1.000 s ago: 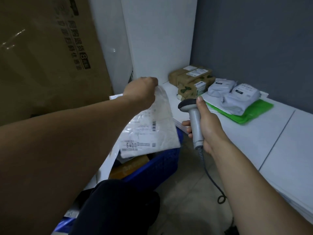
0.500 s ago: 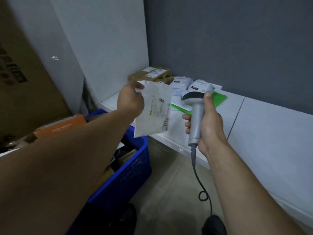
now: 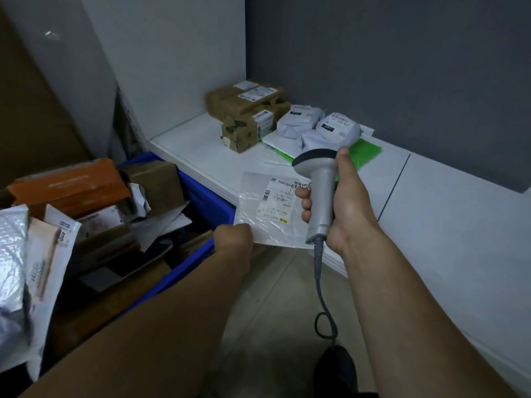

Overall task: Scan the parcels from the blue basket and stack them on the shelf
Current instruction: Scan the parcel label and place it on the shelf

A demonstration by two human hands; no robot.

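Note:
My left hand [image 3: 234, 239] grips the near corner of a flat white plastic parcel [image 3: 265, 209], label side up, held over the front edge of the white shelf [image 3: 189, 145]. My right hand [image 3: 344, 208] holds a grey handheld scanner [image 3: 320, 193] upright, its dark head just above the parcel's label and its cable hanging to the floor. The blue basket [image 3: 201, 196] stands at the left, filled with several boxes and bags.
On the shelf by the corner lie brown cardboard boxes [image 3: 247, 113], two white padded bags [image 3: 319, 124] and a green bag [image 3: 365, 152]. A white side panel and a dark grey wall bound the shelf. An orange box [image 3: 69, 185] tops the basket. Grey floor lies below.
My left hand lowered the parcel from upright in front of me to flat and low by the shelf edge. The scanner stayed upright, now over the label. The view shifted down.

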